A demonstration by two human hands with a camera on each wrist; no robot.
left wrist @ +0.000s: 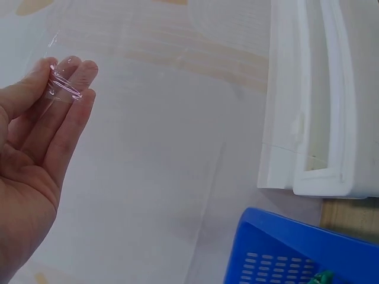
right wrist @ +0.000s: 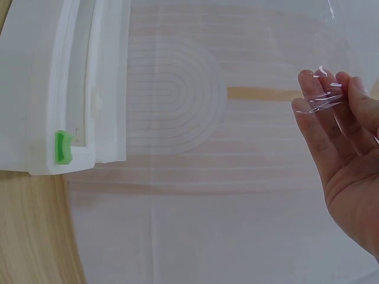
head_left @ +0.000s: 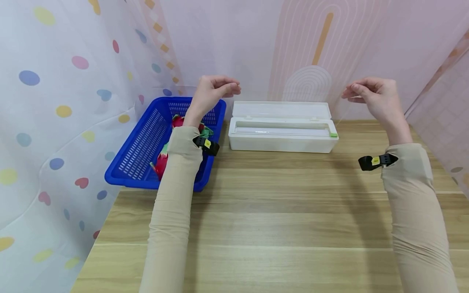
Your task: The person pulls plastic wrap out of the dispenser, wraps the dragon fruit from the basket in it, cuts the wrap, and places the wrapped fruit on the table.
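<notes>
My left hand (head_left: 216, 92) and right hand (head_left: 379, 95) are raised wide apart above the back of the table. Between thumb and fingertips, the left hand pinches a corner of clear cling film (left wrist: 64, 87). The right hand likewise pinches the film (right wrist: 327, 102), which bunches and glints at its fingertips. Transparent, the sheet barely shows between the hands. Below and between them stands a white cling film dispenser (head_left: 282, 143), its lid (head_left: 281, 110) raised at the back and a film roll (head_left: 282, 131) inside. A green slide cutter (head_left: 333, 135) sits at its right end.
A blue plastic basket (head_left: 133, 181) stands at the left, partly behind my left forearm. Inside are red dragon fruits (head_left: 160, 165) with green tips. The wooden table (head_left: 278, 211) ends at patterned curtains (head_left: 220, 36) behind and on both sides.
</notes>
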